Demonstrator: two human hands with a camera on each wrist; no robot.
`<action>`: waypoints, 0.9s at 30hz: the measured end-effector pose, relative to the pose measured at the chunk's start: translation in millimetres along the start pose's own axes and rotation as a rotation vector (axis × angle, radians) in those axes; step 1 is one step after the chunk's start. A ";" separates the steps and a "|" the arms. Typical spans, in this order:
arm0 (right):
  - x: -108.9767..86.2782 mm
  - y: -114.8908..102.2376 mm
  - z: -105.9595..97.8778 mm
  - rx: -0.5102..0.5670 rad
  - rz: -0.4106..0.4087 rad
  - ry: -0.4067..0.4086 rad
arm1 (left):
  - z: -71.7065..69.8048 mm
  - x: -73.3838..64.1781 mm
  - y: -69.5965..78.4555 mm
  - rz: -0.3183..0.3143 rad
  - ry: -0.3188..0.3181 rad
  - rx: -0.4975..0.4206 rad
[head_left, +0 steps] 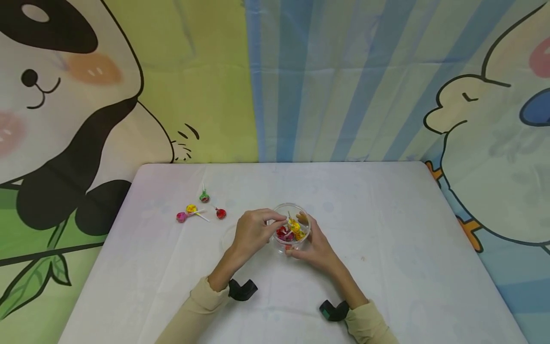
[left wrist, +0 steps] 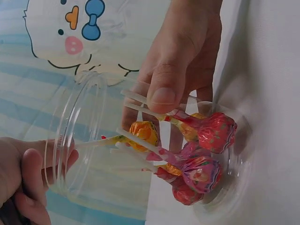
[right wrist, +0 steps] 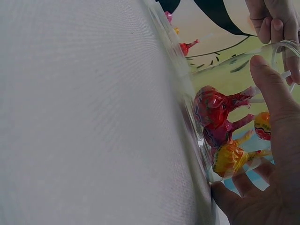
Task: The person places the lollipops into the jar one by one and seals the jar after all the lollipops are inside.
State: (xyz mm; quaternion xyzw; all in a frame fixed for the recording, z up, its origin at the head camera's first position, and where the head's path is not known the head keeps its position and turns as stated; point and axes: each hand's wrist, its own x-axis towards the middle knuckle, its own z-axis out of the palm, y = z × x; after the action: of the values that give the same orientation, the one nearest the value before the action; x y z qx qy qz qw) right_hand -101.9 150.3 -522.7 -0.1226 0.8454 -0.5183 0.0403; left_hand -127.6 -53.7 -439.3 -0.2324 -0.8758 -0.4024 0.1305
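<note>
A clear round jar [head_left: 281, 249] stands on the table with several wrapped lollipops inside, red, pink and yellow. My right hand [head_left: 320, 248] grips the jar round its side, its thumb toward the front. At the jar's mouth, my left hand [head_left: 255, 229] pinches the stick of a yellow-orange lollipop [left wrist: 143, 133]. That lollipop's head is inside the jar, above a red lollipop [left wrist: 217, 132] and a pink lollipop [left wrist: 201, 176] lying near the bottom. Through the jar wall, the right wrist view shows another yellow lollipop [right wrist: 229, 159].
Left of the jar lie a green lollipop [head_left: 204, 196], a yellow lollipop [head_left: 191, 208], a pink lollipop [head_left: 182, 217] and a red lollipop [head_left: 221, 213]. A faint clear disc [head_left: 226, 237], perhaps a lid, lies beside the left hand. White cloth covers the table [head_left: 386, 248].
</note>
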 end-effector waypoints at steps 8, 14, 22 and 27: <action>0.8 -0.9 -0.2 -0.024 0.014 -0.002 | 3.2 10.3 3.1 -0.052 -0.134 0.137; 0.6 -0.3 -0.6 -0.014 0.013 -0.008 | 0.2 20.2 14.8 -0.149 -0.317 0.337; 1.6 -0.3 -0.1 -0.004 0.024 -0.011 | -0.8 22.7 20.9 -0.136 -0.344 0.404; 1.0 -0.7 1.3 0.030 0.045 -0.005 | -1.7 22.1 21.9 -0.122 -0.345 0.409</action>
State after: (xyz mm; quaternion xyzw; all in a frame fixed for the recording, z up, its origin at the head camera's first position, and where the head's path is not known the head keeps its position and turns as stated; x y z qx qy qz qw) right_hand -102.5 148.6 -522.7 -0.1041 0.8400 -0.5295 0.0560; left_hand -135.3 -35.9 -414.9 -0.2131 -0.9606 -0.1786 -0.0006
